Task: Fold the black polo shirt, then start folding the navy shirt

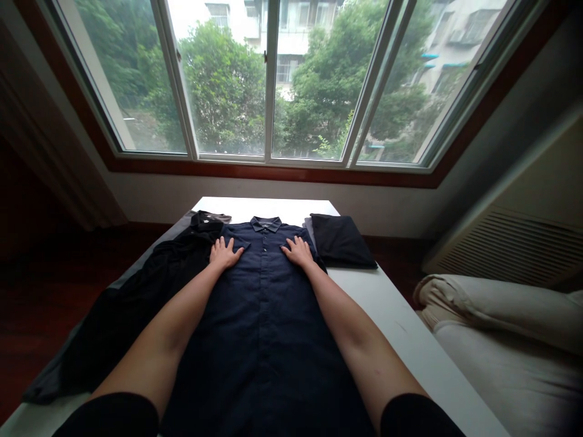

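Observation:
A dark navy button-up shirt (264,315) lies flat and face up along the white table (405,321), collar at the far end. My left hand (225,253) rests flat on its left shoulder area, fingers spread and open. On the right shoulder area lies my right hand (298,250), also flat with fingers apart. Neither hand holds anything.
A black garment (150,291) is spread over the table's left side, partly over a grey one. A folded dark garment (339,241) sits at the far right of the table. A cream cushion or bedding (501,340) lies to the right. A wide window (273,79) stands behind.

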The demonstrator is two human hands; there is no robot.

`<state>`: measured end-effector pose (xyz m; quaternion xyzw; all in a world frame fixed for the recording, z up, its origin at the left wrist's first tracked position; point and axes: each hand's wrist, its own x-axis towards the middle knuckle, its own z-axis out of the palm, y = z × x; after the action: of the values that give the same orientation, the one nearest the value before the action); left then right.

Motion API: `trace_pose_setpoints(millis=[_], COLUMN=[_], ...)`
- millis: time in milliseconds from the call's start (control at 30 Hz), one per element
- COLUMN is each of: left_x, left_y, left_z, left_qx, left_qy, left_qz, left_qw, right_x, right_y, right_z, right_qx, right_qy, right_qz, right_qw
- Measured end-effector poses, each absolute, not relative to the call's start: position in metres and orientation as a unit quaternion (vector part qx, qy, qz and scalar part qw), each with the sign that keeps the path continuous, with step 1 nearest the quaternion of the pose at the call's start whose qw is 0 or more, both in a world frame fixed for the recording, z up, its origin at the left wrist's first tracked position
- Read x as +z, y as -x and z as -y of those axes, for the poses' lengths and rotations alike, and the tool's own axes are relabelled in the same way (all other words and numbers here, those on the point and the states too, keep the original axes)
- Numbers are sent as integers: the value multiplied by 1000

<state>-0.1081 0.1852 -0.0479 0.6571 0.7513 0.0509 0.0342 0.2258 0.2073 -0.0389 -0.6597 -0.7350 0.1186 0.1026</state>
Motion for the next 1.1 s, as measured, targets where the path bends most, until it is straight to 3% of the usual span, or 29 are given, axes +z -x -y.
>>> trace_pose_setpoints(millis=[233,400,667,867,1100], left_x=[-45,-41,-45,-52,-49], left_y=[107,101,103,111,118], left_z=[-181,-168,-161,-156,-146], left_qx=[66,121,97,58,55], left_qy=[-658,-675,-692,-691,-690], left_qz=[-750,-725,-714,-721,-722], left_qw=[14,-59,-45,-3,12], right_x=[-34,-38,-36,-35,-45], right_y=[-244,-261,-265,-271,-275], right_z=[-172,-143,-117,-109,-118], right_qx=[49,105,158,91,96], right_qy=[596,600,584,589,604], right_qz=[774,766,738,741,761], right_qw=[207,207,300,309,219])
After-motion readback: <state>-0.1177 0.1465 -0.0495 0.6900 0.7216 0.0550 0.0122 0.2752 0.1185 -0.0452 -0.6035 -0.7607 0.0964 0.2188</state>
